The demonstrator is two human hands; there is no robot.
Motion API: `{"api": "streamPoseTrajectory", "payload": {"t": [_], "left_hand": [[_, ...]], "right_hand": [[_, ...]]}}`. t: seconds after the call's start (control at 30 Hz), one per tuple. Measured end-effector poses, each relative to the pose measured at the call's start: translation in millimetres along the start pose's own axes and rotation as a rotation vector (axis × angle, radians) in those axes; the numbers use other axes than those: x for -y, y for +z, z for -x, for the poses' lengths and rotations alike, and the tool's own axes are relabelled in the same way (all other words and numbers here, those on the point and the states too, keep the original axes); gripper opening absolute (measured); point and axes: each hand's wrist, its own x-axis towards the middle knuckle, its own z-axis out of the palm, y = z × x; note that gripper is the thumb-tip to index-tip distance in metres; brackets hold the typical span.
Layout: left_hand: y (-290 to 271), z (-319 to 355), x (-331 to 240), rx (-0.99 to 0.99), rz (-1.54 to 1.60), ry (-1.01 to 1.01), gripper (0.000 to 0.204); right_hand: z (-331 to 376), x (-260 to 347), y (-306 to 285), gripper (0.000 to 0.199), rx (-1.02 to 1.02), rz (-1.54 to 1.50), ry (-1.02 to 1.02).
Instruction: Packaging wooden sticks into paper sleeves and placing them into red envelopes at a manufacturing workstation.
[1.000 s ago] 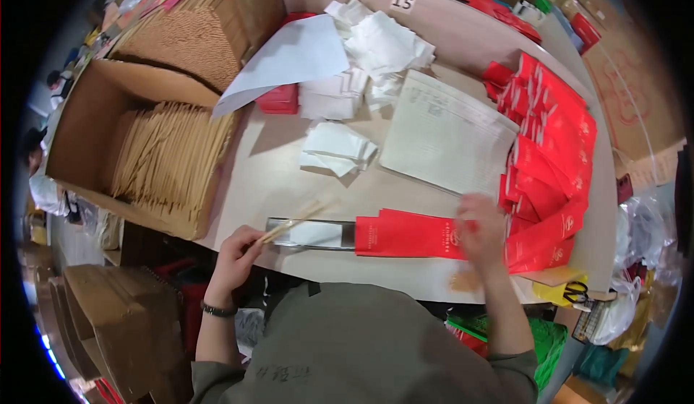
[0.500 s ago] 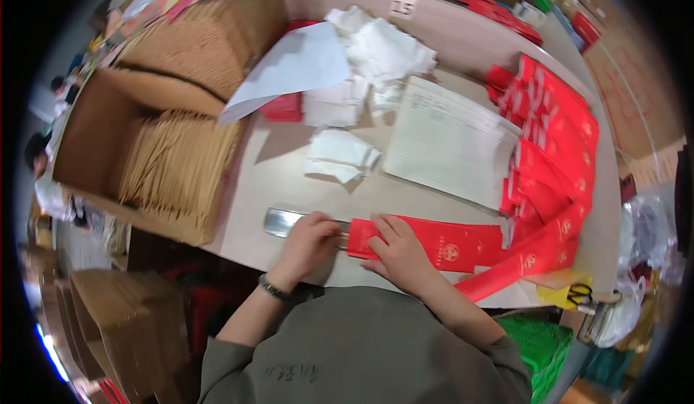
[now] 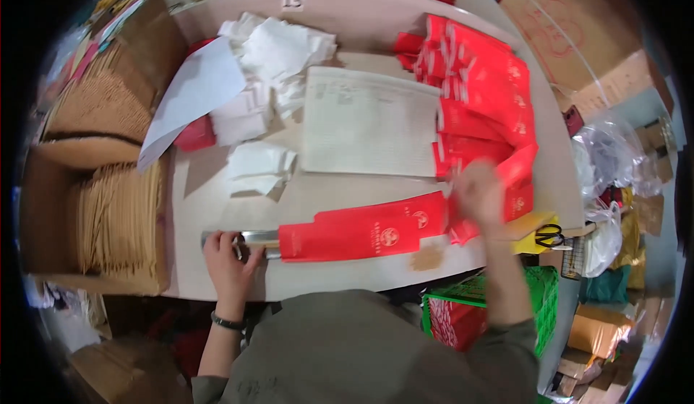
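Note:
A flat, shiny silver metal piece (image 3: 254,239) lies along the table's front edge, one end running into a red printed paper sleeve (image 3: 336,236). The fingers and thumb of my left hand (image 3: 230,258) are curled round its outer end. That red sleeve overlaps a second red sleeve (image 3: 428,212) on its right. My right hand (image 3: 481,191), smeared by motion, is over the near side of a heaped pile of red sleeves (image 3: 488,79); its fingers cannot be made out.
At left stands a cardboard box (image 3: 32,216) packed with brown paper pieces. White folded papers (image 3: 282,50), a loose white sheet (image 3: 195,89) and a lined notebook (image 3: 369,126) lie farther back. Black-handled scissors (image 3: 549,236) rest at the right edge, above a green crate (image 3: 542,295).
My right hand has left the red sleeve and moved right to the pile. My left hand has slid to the metal piece's outer end. The whole view has shifted.

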Motion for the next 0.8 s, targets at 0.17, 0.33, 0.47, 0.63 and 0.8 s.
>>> {"api": "streamPoseTrajectory", "payload": {"t": [0.17,0.33,0.47,0.63,0.8], "left_hand": [[-2,1,-9,0.077,0.091,-0.132,0.034],[-1,-7,-29,0.209,0.352,-0.264,0.024],[9,-13,-59,0.506,0.788,-0.258,0.038],[-25,-28,-25,0.506,0.518,0.023,0.068],[-26,-37,0,0.402,0.081,0.445,0.07]], "right_hand": [[-37,60,24,0.022,0.123,-0.26,0.115],[24,180,94,0.034,0.408,-0.563,-0.311],[19,188,109,0.033,0.419,-0.58,-0.317],[18,187,101,0.036,0.428,-0.643,-0.24],[6,197,95,0.032,0.343,-0.532,-0.383]]}}
